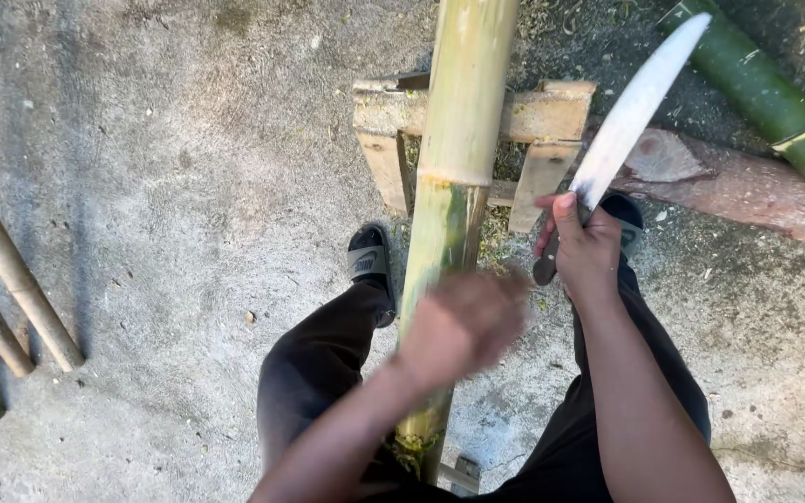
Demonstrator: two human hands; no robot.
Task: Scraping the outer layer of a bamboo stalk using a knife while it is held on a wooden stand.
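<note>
Clearly, the right hand (587,250) is clenched around the handle of a long knife (634,112), and the pale blade points up and away, to the right of the bamboo pole (458,140) and not touching it. This thick pole runs from between the person's legs up to the top edge, and it lies over a low wooden stand (542,116). Its lower part is green and looks scraped; its upper part is more yellow. The left hand (463,321) is over the lower part of the pole, but it is blurred, so I cannot tell if it grips the pole or only lies on it. Beside the pole, 1 foot in a black sandal (370,261) stands on the concrete ground (170,186). At right lie a green bamboo piece (775,102) and a reddish log (747,191). At the left edge lie some thinner bamboo sticks (11,270).
</note>
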